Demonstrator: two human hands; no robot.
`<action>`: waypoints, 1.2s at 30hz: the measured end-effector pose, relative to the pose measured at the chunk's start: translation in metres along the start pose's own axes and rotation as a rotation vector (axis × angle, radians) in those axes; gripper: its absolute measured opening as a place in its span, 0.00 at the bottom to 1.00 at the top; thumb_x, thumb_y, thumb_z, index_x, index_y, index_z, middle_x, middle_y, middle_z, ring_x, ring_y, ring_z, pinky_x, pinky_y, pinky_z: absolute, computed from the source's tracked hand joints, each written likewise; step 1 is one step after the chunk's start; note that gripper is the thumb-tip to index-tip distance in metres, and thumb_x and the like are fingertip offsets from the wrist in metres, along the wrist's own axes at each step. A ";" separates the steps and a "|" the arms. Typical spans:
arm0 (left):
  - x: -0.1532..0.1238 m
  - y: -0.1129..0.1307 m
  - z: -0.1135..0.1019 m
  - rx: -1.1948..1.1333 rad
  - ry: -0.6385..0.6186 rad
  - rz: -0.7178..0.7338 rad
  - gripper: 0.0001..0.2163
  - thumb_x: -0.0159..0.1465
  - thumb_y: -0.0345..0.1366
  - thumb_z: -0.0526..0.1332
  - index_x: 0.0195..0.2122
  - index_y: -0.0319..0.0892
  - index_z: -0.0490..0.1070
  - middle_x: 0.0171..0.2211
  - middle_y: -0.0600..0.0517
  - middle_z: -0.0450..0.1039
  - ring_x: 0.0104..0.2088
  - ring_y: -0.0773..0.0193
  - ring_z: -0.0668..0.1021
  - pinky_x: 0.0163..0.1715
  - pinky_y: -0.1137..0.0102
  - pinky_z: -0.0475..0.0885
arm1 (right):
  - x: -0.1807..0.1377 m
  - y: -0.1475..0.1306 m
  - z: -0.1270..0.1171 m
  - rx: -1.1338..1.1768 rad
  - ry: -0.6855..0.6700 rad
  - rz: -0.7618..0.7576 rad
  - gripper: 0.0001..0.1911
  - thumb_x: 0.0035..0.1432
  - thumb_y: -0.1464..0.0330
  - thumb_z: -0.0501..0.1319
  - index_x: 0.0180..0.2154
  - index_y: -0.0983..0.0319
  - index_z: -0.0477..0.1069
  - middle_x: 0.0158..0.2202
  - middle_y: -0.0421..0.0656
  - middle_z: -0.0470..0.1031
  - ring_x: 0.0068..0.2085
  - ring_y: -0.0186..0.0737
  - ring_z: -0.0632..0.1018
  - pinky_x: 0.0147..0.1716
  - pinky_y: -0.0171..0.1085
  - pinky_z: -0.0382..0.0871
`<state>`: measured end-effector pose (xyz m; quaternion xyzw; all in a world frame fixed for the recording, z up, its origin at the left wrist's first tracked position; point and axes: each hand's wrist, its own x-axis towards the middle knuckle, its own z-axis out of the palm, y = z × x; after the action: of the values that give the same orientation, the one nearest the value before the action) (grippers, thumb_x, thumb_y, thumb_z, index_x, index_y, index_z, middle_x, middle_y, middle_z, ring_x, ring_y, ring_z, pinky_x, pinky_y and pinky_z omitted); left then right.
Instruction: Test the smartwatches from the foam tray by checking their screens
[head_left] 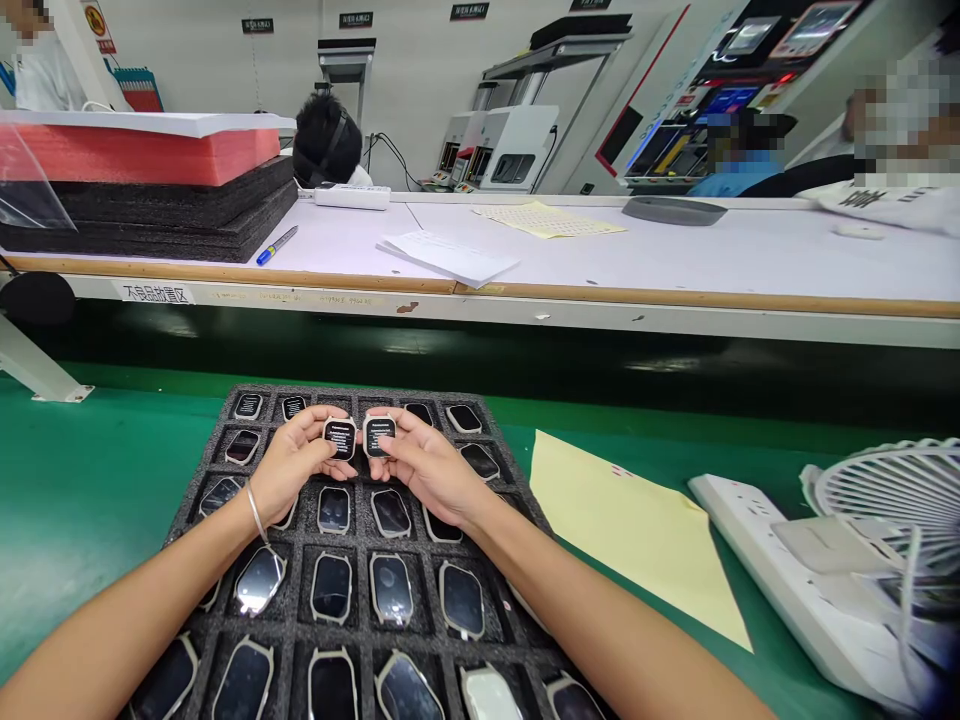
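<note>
Fingers (322,455) of the left hand (289,457) pinch one watch (340,438); those of the right hand (429,468) pinch a second watch (379,434) just beside it, above the foam tray (363,575). The thumbs overlap both lit screens, so a stray press could change them. A loosened pinch could drop either onto the seated watches (331,588); the bangle (256,512) could scrape their glass.

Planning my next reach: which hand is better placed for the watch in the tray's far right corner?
Probably the right hand: it is nearer the corner watch than the left hand is. It holds a lit watch, though, and would need freeing.
</note>
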<state>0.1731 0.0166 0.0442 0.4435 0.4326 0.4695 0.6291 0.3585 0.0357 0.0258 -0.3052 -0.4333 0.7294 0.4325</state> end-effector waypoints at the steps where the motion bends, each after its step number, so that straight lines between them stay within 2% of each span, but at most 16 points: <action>1: 0.000 0.000 0.000 0.002 -0.002 0.002 0.17 0.53 0.32 0.64 0.45 0.41 0.68 0.37 0.51 0.77 0.25 0.66 0.80 0.29 0.70 0.75 | 0.000 0.000 0.000 -0.005 0.002 -0.002 0.18 0.52 0.66 0.68 0.45 0.59 0.69 0.37 0.42 0.77 0.26 0.32 0.75 0.30 0.36 0.67; 8: 0.001 -0.003 0.000 0.029 0.003 0.031 0.17 0.53 0.34 0.66 0.45 0.41 0.69 0.38 0.51 0.76 0.26 0.66 0.81 0.28 0.71 0.75 | -0.001 0.001 -0.001 0.011 -0.017 -0.020 0.19 0.50 0.72 0.66 0.46 0.59 0.69 0.38 0.41 0.77 0.26 0.32 0.75 0.29 0.36 0.67; 14: 0.003 -0.005 -0.001 0.044 0.010 0.032 0.16 0.54 0.35 0.66 0.44 0.41 0.69 0.37 0.51 0.76 0.25 0.67 0.80 0.27 0.72 0.74 | -0.001 0.000 0.000 0.000 -0.009 -0.011 0.19 0.50 0.73 0.65 0.46 0.59 0.69 0.39 0.42 0.77 0.26 0.32 0.75 0.30 0.36 0.68; 22: 0.003 -0.005 0.000 0.035 -0.015 0.046 0.20 0.50 0.28 0.66 0.45 0.42 0.68 0.44 0.49 0.75 0.27 0.67 0.81 0.31 0.71 0.76 | -0.002 0.000 0.001 -0.021 -0.013 -0.032 0.23 0.47 0.75 0.66 0.47 0.58 0.67 0.37 0.39 0.74 0.28 0.32 0.75 0.30 0.35 0.66; 25: 0.002 -0.004 0.000 0.035 -0.012 0.020 0.17 0.53 0.33 0.67 0.44 0.41 0.68 0.40 0.50 0.76 0.26 0.66 0.81 0.30 0.70 0.76 | -0.001 0.000 0.002 -0.037 0.022 -0.016 0.22 0.47 0.73 0.69 0.45 0.58 0.66 0.37 0.39 0.75 0.25 0.30 0.73 0.28 0.34 0.65; 29: 0.001 -0.001 0.001 -0.014 -0.021 -0.032 0.14 0.59 0.41 0.62 0.43 0.40 0.69 0.33 0.51 0.77 0.26 0.62 0.82 0.29 0.68 0.76 | 0.002 0.000 0.001 0.040 0.047 0.028 0.17 0.53 0.60 0.66 0.42 0.59 0.68 0.31 0.39 0.76 0.22 0.31 0.71 0.25 0.35 0.63; 36: 0.000 0.000 0.001 -0.033 -0.047 -0.027 0.15 0.56 0.36 0.62 0.44 0.40 0.70 0.35 0.51 0.77 0.27 0.60 0.82 0.31 0.67 0.76 | 0.001 0.000 -0.001 0.038 0.024 0.019 0.18 0.49 0.65 0.70 0.42 0.59 0.69 0.33 0.39 0.77 0.23 0.30 0.71 0.25 0.33 0.61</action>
<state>0.1736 0.0165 0.0445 0.4382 0.4159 0.4575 0.6525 0.3590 0.0366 0.0256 -0.3100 -0.4113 0.7378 0.4364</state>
